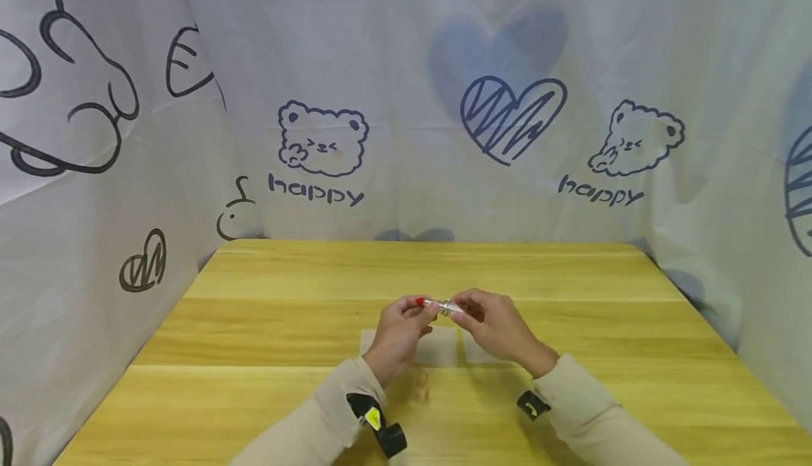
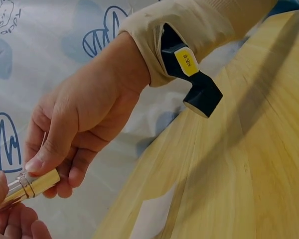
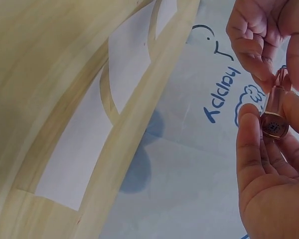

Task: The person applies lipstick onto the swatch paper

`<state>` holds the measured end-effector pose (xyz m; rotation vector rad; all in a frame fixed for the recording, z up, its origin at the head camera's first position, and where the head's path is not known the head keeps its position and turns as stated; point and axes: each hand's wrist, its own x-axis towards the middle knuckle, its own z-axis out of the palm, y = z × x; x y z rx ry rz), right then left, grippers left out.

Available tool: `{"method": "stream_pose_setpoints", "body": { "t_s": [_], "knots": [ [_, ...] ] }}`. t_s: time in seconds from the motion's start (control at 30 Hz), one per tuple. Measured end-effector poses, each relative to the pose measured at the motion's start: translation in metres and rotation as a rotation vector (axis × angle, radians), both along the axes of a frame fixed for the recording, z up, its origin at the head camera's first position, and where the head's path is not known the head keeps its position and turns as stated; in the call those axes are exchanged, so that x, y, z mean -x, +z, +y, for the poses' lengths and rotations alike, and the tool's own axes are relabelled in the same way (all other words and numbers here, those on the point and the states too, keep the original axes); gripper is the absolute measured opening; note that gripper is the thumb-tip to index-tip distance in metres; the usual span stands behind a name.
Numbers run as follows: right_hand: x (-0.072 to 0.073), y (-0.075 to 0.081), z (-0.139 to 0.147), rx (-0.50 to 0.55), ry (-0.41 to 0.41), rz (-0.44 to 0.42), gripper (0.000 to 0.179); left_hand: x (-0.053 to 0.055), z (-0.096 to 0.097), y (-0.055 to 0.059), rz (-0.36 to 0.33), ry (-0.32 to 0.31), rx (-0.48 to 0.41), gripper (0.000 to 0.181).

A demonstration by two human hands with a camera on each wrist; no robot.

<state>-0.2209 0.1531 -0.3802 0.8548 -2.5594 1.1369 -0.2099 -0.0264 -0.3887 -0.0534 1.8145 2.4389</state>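
Printed cloth (image 1: 406, 99) with bears, hearts and "happy" behind and at both sides; pale wooden table (image 1: 254, 325) below.

Lipstick (image 1: 442, 305) held level in the air above the middle of the table, between both hands, clear of the wood. Metallic tube, gold in the left wrist view (image 2: 32, 186), red tip bared at the left-hand end, round base seen end-on in the right wrist view (image 3: 274, 127).

Left hand (image 1: 400, 332) pinching the end near the red tip, fingers curled round it. Right hand (image 1: 501, 325) pinching the base end between thumb and curled fingers, thumb pad flat on the barrel.

Looks like a twist at the base or a fitting of parts; hard to tell which. Done well: barrel held steady in one hand, all the turning left to the other, tube kept level, fingertips off the red, grip light so the slick metal does not skid.

White rectangular patches (image 1: 438, 346) flat on the table under the hands. Beige sleeves and black wrist mounts, the left one with a yellow label (image 1: 373, 418), toward the near edge.
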Motion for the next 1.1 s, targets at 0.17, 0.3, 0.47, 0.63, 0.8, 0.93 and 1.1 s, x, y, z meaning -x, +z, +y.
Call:
{"method": "stream_pose_setpoints", "body": {
  "t_s": [0.17, 0.3, 0.47, 0.63, 0.8, 0.93, 1.1],
  "knots": [
    [0.002, 0.001, -0.002, -0.008, -0.003, -0.014, 0.016, 0.000, -0.007, -0.001, -0.011, -0.044, -0.039, 0.025],
    [0.004, 0.002, -0.003, 0.002, 0.019, -0.033, 0.017, 0.001, -0.015, -0.002, -0.016, -0.067, -0.034, 0.029],
    [0.007, 0.001, -0.008, 0.016, 0.024, -0.072, 0.016, 0.002, -0.027, -0.004, -0.018, -0.084, 0.020, 0.036],
    [0.010, -0.001, -0.012, 0.031, 0.014, -0.099, 0.015, 0.003, -0.040, -0.005, -0.011, -0.111, 0.077, 0.042],
    [0.014, -0.005, -0.015, 0.040, 0.008, -0.114, 0.014, 0.005, -0.054, -0.010, 0.017, -0.140, 0.155, 0.047],
    [0.015, -0.007, -0.017, 0.041, 0.002, -0.136, 0.014, 0.007, -0.065, -0.015, 0.041, -0.164, 0.250, 0.046],
    [0.017, -0.011, -0.020, 0.050, 0.014, -0.154, 0.013, 0.009, -0.076, -0.022, 0.088, -0.183, 0.426, 0.048]
  ]
}}
